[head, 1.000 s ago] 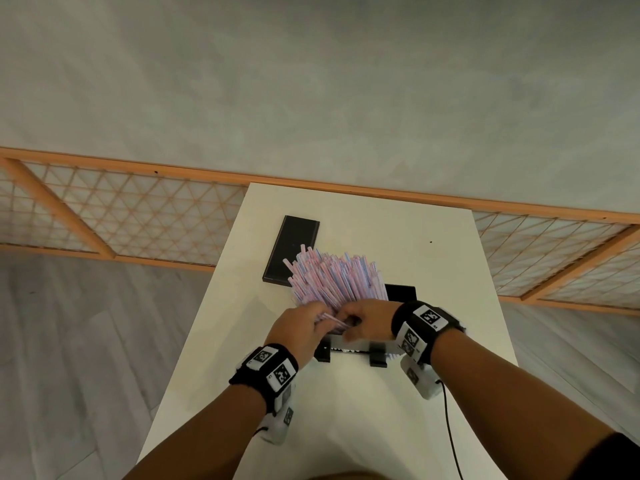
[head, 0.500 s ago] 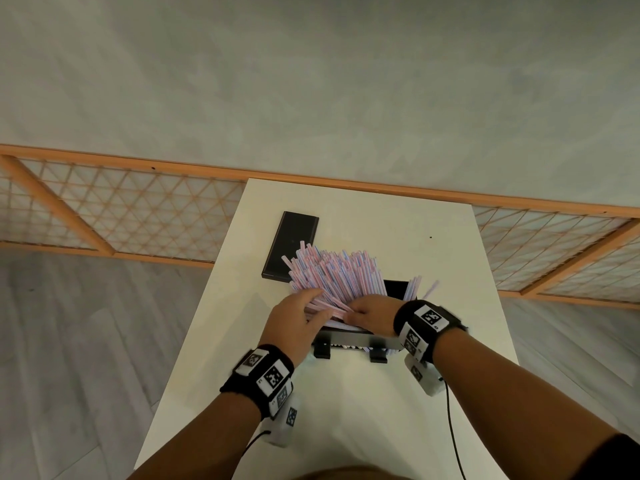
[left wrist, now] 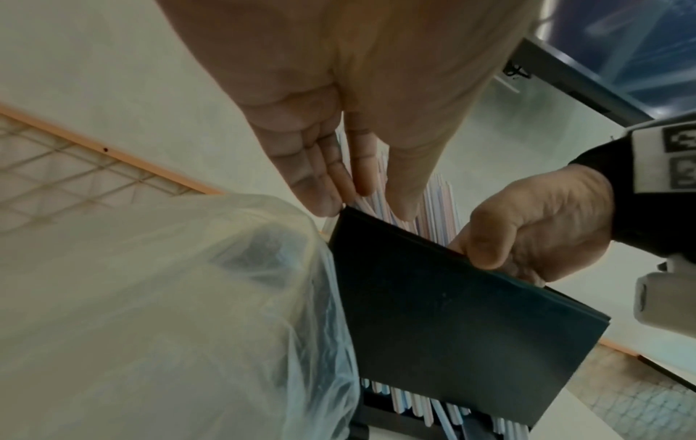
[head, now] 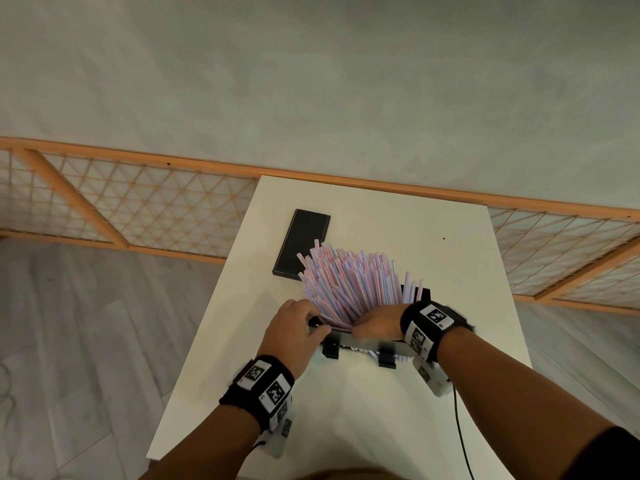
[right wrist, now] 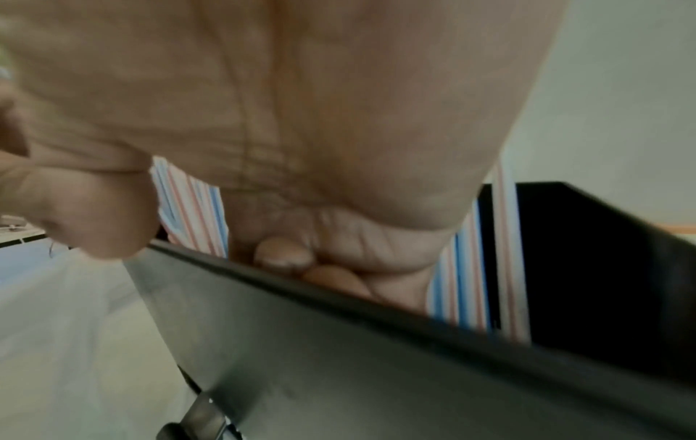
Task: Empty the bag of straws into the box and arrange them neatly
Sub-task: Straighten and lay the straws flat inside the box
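The pink-and-blue striped plastic straws are fanning out of the black rectangular box. The left hand is resting straight-fingered at the box's left corner. The right hand is curling round straws at its near rim.

A plain indoor room: grey wood-look floor, bare grey wall, orange lattice screen, white surface

Pink-and-blue striped straws fan upward from the black box — clear bag crumpled just beside.
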A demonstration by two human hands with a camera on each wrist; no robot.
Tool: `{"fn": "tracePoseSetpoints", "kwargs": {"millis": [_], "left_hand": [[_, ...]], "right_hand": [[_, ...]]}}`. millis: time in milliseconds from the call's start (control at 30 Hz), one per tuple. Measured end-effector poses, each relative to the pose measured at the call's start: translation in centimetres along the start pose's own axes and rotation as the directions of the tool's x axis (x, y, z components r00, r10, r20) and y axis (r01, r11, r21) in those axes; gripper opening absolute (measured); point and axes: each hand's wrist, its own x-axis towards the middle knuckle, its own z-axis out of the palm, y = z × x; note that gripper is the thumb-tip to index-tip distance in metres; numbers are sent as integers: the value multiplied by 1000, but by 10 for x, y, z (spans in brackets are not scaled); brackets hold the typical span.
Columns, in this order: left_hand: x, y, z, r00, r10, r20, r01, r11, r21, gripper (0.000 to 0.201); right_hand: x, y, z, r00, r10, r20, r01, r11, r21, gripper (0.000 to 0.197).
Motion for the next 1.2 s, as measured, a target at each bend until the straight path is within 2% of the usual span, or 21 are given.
{"fn": "tracePoseSetpoints", "kwargs": {"millis": [67,133,267,367,533,700,800,867,1000,1067,1200], "left_hand": [[3,0,2,1000,10,0,-10,999,51,22],[4,0,4,1000,16,14,-17,996,93,20],[2,-7,11,999,17,50,-22,994,102,26],[-4,-10,15,997,27,73,-34,995,90,24],[-4,-6,19,1000,-8,9,8,1000,12,23],[0,-3,20,1000,-22,-10,22,999,-46,23],[1,-4,20,998,-48,-47,45,996,-71,24],[1,-3,19,995,-73,-74,65,993,-102,32],[4,-3,19,986,-152,-66,132,961,-242,30],[9,-4,20,980,-191,-58,165,939,-303,32],[15,-5,18,968,-247,-50,208,896,-392,39]], "right_hand": [[1,-5,1,1000,-10,9,10,1000,-17,65],[4,-5,2,1000,-25,-18,25,999,-26,66],[5,-5,4,991,-80,-106,71,994,-79,47],[3,-7,3,984,-121,-134,107,989,-103,40],[12,-14,19,986,-104,-129,90,989,-114,38],[15,-19,21,971,-148,-191,119,981,-153,22],[13,-24,20,956,-187,-227,131,962,-241,28],[9,-28,18,941,-213,-262,127,943,-308,31],[2,-32,20,891,-257,-374,108,921,-374,40],[1,-33,24,863,-276,-423,109,919,-379,47],[-5,-29,30,866,-283,-412,159,938,-309,46]]}}
